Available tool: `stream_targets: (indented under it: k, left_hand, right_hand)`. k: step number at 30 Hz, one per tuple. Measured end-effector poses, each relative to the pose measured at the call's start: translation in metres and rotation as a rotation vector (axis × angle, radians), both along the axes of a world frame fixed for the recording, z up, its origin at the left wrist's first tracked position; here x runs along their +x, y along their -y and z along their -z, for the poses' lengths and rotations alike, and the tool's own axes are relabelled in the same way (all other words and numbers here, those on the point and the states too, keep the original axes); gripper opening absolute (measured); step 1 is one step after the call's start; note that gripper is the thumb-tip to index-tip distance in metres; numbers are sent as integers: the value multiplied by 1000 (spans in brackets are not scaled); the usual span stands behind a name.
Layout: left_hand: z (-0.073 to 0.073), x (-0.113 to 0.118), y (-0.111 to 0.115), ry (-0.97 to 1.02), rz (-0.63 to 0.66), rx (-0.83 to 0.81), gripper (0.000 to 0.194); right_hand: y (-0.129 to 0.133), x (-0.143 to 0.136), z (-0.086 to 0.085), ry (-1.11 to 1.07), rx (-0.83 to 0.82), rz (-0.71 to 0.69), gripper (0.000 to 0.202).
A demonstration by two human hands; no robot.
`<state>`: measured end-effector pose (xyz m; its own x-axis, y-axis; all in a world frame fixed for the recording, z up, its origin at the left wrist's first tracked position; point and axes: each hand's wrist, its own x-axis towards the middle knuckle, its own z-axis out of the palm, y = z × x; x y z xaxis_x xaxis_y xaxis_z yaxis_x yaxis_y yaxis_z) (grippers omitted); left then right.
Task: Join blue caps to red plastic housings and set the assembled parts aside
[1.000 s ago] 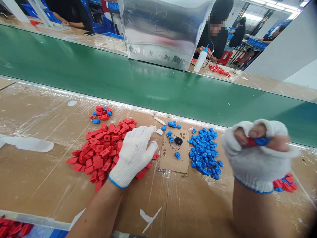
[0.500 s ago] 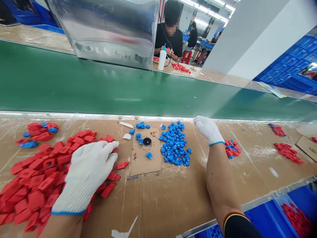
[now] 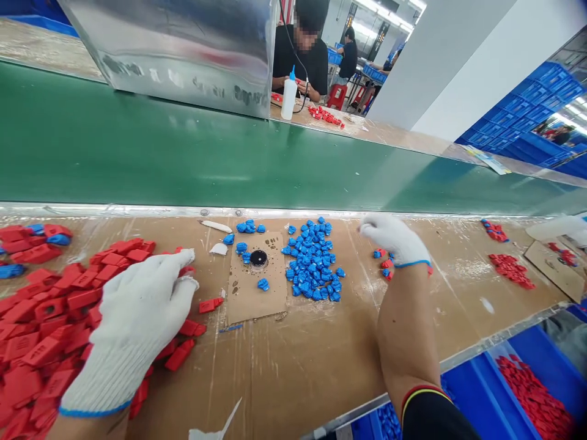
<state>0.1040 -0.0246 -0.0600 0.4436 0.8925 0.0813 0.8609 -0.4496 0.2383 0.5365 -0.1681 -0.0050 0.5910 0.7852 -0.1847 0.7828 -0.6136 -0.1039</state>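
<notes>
My left hand (image 3: 142, 305), in a white knit glove, rests over a heap of red plastic pieces (image 3: 50, 305). Its thumb and index finger are pinched around a red piece (image 3: 186, 270) at the heap's right edge. On the right, my gloved right hand (image 3: 395, 239) is closed with its fingers curled. It is above a small group of joined red-and-blue pieces (image 3: 386, 264), covering part of it; what it holds, if anything, is hidden. Between the hands lie a pile of small blue pieces (image 3: 314, 260) and a cardboard sheet (image 3: 257, 299) bearing a round black-topped pot (image 3: 258, 258).
A green conveyor belt (image 3: 206, 159) runs behind the table. Across it are a metal box (image 3: 183, 55), a white bottle (image 3: 288, 96) and a seated person (image 3: 302, 55). Blue bins (image 3: 486, 391) stand below the right edge. Another gloved hand (image 3: 573, 229) shows at far right.
The view has shifted, so the table's things sit further left. My right hand has moved right, over the red-and-blue group. My left hand stays at the heap's edge.
</notes>
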Motion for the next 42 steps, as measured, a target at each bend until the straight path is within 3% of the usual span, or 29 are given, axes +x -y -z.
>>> stream_targets:
  k: [2,5,11,14,17,20,22,24,28,34,42]
  left_hand:
    - [6,-3,1,245,-27,5,34]
    - [9,-5,7,540,-94,0,33]
    - [-2,1,16,693,-228,-58,28]
    - [-6,3,18,785,-270,-135,28]
    - [-6,8,21,1027,-305,-310,23]
    - [-4,16,22,1321,-315,-510,14]
    - [-2,22,20,1470,-307,-595,17]
    - [0,25,19,1565,-281,-643,26]
    - [0,26,17,1601,-210,-730,36]
    - [3,21,17,1594,-212,-745,36]
    - [5,21,14,1605,-171,-751,28]
  right_hand:
    - [-23,-16,14,-93,-83,-105,13]
    - [-47,-34,31,-147,-138,-199,10]
    - [-51,-35,36,-188,-114,-284,16]
    - [-41,-29,29,-201,-8,-315,3]
    - [-31,-35,17,-289,266,-332,22]
    - [-30,-61,7,-517,621,-410,17]
    - [-37,-87,4,-609,705,-549,7]
    - [-48,-113,5,-622,714,-705,12]
    - [-68,-149,16,-594,686,-911,23]
    - [-75,-157,29,-497,624,-1009,26]
    - [-73,-154,49,-391,482,-816,27]
